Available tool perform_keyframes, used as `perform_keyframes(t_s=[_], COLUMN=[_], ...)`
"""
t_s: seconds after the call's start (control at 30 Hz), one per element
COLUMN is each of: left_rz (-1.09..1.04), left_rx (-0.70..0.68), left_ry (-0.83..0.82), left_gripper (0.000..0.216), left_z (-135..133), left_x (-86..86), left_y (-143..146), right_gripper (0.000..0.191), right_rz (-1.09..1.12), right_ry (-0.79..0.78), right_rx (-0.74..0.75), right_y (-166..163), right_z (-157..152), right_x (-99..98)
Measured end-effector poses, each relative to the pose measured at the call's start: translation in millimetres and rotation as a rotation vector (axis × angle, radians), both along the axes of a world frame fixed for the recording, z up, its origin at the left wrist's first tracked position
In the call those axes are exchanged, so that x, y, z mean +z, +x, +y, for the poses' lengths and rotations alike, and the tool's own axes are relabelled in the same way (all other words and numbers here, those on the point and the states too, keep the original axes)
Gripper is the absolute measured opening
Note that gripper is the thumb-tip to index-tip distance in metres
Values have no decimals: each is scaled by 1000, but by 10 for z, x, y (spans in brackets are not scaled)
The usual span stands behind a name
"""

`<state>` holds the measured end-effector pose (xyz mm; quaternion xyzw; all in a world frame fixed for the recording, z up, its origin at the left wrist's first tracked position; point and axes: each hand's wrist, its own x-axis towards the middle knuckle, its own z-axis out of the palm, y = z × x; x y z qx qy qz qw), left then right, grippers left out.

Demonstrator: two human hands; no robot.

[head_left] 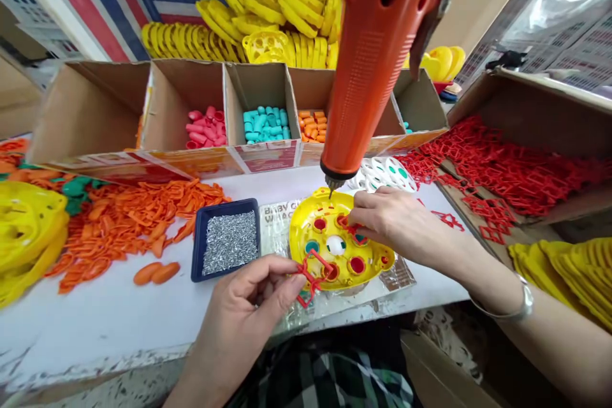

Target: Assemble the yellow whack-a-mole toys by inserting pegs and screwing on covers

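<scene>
Left hand [241, 312] on red frame [306, 280], right hand [399, 223] by "BABY" plastic sheet [276, 220]

Blue tray of screws [197, 242], cardboard compartment box [186, 89], pink caps [205, 127], teal caps [262, 124]

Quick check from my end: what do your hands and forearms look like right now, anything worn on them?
Your left hand and right hand are bare, with no gloves, and both forearms show no sleeves. A thin silver bracelet circles the right wrist. Dark checked fabric shows below the table edge.
</scene>
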<state>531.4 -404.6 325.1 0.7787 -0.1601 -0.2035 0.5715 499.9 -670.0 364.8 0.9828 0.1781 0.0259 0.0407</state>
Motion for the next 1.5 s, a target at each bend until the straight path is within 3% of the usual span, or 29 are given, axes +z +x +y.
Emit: perform_keyframes(t_s=[0.13, 0.63, 0.83, 1.1, 1.3, 1.5], left_rz=[3, 4, -52, -567, -619, -602], left_rx=[0, -3, -2, -105, -234, -232], left_ry=[-18, 20, 75, 265, 562, 638], left_gripper=[15, 17, 17, 20, 28, 20], left_z=[30, -9, -17, -271, -459, -520], left_x=[-3, 22, 8, 122, 153, 165], left_y=[24, 48, 89, 326, 396, 418], right_gripper=[9, 6, 9, 9, 8, 6], right_rz=[16, 8, 72, -45, -88, -118], right_ry=[-39, 172, 189, 450, 506, 533], right_rx=[0, -54, -84, -126, -105, -111], right_y=[17, 29, 20, -253, -501, -642], right_z=[2, 99, 111, -123, -258, -339], right_x=[-1, -59, -72, -63, -150, -223])
